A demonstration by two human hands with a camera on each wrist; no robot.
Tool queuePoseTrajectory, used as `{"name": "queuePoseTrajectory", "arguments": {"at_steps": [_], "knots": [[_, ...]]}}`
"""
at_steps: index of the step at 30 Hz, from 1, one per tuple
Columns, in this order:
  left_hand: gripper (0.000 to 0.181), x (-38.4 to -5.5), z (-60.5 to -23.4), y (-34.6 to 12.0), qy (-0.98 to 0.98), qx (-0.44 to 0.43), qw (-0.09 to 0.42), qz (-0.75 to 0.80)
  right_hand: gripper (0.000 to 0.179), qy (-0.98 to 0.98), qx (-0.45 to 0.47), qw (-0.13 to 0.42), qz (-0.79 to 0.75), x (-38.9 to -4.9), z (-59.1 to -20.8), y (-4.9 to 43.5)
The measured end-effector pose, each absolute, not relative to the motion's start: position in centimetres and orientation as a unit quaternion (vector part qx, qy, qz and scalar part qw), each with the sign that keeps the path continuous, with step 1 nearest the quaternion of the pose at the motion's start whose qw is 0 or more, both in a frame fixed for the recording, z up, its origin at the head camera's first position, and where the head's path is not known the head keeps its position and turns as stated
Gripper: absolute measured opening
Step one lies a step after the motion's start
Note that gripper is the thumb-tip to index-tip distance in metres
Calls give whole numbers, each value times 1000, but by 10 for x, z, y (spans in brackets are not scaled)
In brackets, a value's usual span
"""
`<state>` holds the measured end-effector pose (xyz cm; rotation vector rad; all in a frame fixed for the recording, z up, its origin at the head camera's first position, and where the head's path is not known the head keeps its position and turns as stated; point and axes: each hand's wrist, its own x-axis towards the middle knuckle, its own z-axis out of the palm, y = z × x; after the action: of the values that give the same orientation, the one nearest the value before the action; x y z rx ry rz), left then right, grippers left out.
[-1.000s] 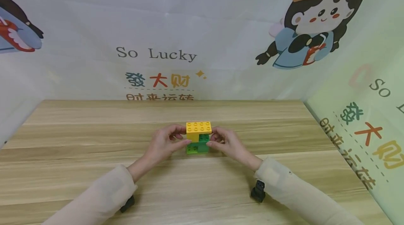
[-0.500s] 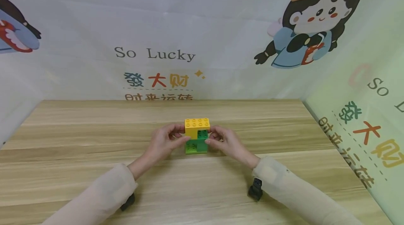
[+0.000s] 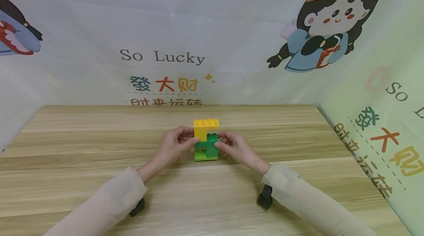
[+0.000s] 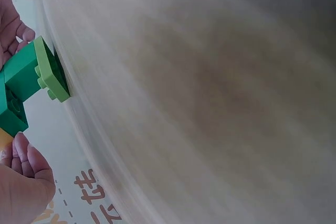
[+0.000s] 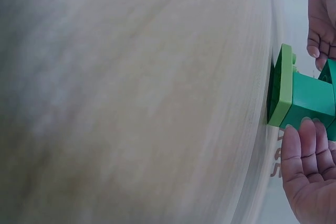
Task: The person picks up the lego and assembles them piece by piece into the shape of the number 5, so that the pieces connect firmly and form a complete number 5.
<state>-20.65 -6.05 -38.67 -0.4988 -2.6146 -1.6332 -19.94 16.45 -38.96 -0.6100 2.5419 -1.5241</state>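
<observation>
A small stack of toy building bricks stands between both hands in the head view. At its base is a thin light-green plate [image 3: 200, 154] with studs. Dark green bricks [image 3: 212, 150] form the middle, and yellow bricks [image 3: 200, 131] the top. My left hand [image 3: 175, 143] pinches the stack's left side, thumb in front where yellow meets dark green. On the other side my right hand [image 3: 234, 147] grips the dark green part between thumb and fingers. Both wrist views show the light-green plate [image 4: 51, 74] close over the table.
The wooden table [image 3: 82, 136] reaches back to a printed white cloth backdrop [image 3: 232, 37]. Another printed cloth [image 3: 391, 118] borders the right side. A small black wrist camera [image 3: 265, 197] hangs beneath the right sleeve.
The stack's top has tipped back, away from me. More of its front face shows and less of the top studs. Both hands keep their grip and move with it.
</observation>
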Motion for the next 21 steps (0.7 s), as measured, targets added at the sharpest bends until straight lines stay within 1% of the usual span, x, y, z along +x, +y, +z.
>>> {"name": "queuePoseTrajectory", "arguments": {"at_steps": [21], "knots": [[32,-217,-390,-57,-837,-128,-7,-532,32,829,-151,88,-531,-208,-392,161]]}}
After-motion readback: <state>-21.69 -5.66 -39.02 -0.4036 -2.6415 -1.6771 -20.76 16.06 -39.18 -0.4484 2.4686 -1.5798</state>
